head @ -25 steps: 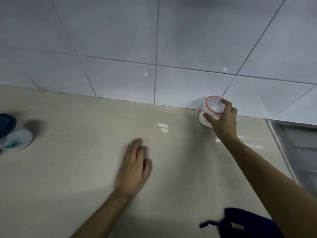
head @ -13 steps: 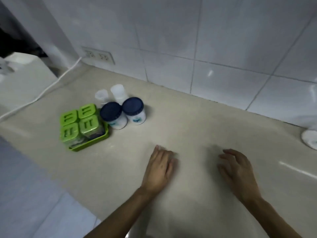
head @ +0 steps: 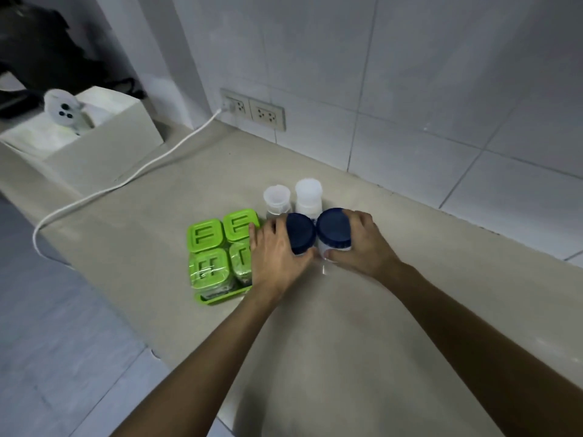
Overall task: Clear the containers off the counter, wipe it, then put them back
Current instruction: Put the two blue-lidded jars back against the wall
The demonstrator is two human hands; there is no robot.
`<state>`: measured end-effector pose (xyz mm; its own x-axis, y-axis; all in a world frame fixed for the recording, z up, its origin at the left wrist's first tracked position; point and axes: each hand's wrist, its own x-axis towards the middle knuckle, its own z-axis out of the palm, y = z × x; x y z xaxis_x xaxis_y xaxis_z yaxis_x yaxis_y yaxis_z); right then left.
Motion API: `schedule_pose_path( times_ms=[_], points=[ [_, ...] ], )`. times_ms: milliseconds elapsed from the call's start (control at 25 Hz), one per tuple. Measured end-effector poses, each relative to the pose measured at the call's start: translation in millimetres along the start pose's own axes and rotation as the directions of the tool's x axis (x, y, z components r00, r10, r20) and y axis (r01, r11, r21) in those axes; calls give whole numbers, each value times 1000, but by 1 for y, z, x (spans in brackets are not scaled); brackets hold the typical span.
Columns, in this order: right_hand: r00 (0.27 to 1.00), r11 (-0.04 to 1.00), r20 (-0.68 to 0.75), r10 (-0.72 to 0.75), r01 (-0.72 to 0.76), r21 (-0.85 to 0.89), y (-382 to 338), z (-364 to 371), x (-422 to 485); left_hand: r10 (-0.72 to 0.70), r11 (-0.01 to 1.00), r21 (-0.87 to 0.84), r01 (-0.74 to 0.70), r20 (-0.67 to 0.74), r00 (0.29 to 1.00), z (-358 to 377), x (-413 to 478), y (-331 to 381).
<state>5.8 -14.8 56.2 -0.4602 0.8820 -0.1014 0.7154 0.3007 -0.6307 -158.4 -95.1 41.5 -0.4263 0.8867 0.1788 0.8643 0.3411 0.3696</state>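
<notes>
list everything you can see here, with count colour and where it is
blue-lidded jars: 2, white with dark blue lids, centre of counter, side by side, one in each hand
clear cups: 2, translucent white, behind the jars
green-lidded containers: 4, bright green lids, in a green tray left of the jars
counter: 1, beige
wall sockets: 2, grey-white, on tiled wall
cable: 1, white, plugged into the left socket, trailing over the counter
box: 1, cream, far left
left hand: on the left jar
right hand: on the right jar

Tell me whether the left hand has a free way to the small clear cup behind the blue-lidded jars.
Probably not as things stand: the left hand is wrapped around the left blue-lidded jar, which stands directly before the clear cup. Releasing or lifting that jar should leave the way free.
</notes>
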Motion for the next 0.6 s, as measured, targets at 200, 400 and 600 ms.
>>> schedule_pose_path(
  times_ms=[200,400,600],
  points=[
    [994,999,-108,3,-8,-38,2,3,1,7,998,-61,-9,-33,999,-2,-1,4],
    [953,993,-279,120,-114,37,68,-56,-87,177,937,-317,-149,60,982,-12,-50,52],
    [848,919,-384,366,-395,4,190,-147,-177,439,839,-434,-327,186,879,36,-86,174]
  ],
)
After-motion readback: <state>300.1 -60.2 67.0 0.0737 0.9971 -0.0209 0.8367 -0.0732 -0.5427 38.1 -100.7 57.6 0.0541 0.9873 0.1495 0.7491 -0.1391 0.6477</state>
